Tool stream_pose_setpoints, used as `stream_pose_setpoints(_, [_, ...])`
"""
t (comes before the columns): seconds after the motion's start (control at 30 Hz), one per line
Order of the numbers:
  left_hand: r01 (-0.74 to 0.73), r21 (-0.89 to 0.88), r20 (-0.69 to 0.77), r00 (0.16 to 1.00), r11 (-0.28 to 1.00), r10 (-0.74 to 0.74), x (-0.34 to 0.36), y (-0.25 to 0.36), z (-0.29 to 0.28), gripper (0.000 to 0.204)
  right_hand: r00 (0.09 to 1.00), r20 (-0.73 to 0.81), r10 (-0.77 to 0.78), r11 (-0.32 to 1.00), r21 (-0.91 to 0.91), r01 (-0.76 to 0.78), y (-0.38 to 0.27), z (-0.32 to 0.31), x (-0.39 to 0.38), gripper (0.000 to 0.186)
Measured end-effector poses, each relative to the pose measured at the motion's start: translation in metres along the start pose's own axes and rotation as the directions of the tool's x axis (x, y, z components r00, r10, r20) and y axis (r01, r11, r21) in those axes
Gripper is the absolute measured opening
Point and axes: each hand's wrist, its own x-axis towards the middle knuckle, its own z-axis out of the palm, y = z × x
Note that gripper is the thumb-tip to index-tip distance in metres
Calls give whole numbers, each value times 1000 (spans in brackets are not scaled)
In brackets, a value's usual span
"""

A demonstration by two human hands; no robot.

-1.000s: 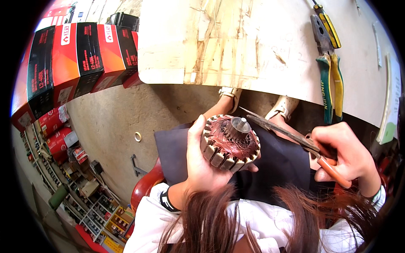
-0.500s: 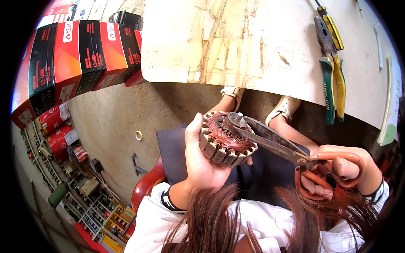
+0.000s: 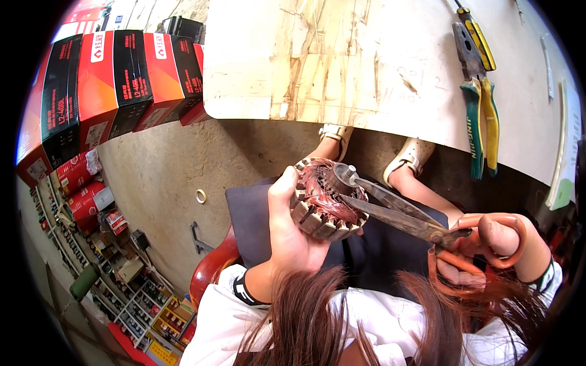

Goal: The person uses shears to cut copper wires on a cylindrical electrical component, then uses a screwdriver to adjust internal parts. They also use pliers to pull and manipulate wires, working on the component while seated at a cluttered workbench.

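My left hand (image 3: 297,235) is closed round a motor stator (image 3: 322,194), a ringed metal core wound with copper wire, held up over my lap. A short metal shaft with a round disc (image 3: 345,173) stands at its middle. In my right hand (image 3: 488,244) are scissors (image 3: 421,227) with orange-coated handles and dark, worn blades. The blades are parted, their tips against the stator's top near the disc and the copper windings. Whether a wire lies between the blades I cannot tell. Fingers under the stator are mostly hidden.
Ahead is a worn table (image 3: 256,73) with green-and-yellow pliers (image 3: 476,104) and a yellow-handled screwdriver (image 3: 479,39) on its right. Red and black boxes (image 3: 113,85) line the left. A tape ring (image 3: 201,196) lies on the floor; shelving (image 3: 134,311) stands lower left.
The stator has tilted and turned slightly in my left hand. The scissors' blades have shifted a little on its top, the near blade's tip now lower beside the disc.
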Motion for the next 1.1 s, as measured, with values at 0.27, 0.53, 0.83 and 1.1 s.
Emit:
stream_pose_setpoints(0.27, [-46, 59, -75, 996, 997, 51, 1, -3, 1, 66, 995, -98, 34, 997, -62, -40, 0, 4, -13, 77])
stream_pose_setpoints(0.53, [-50, 85, -50, 997, 995, 54, 2, 0, 1, 65, 989, -132, 72, 974, -203, -98, 1, 6, -12, 83])
stream_pose_setpoints(0.83, [-83, 96, -30, 996, 992, 87, -2, 1, 8, 58, 996, -69, 63, 985, -159, -73, 8, 3, -10, 84])
stream_pose_setpoints(1.1, [-157, 112, 24, 988, 981, 155, -6, -1, 3, 59, 999, -41, -14, 999, 48, 16, 11, -5, -10, 52])
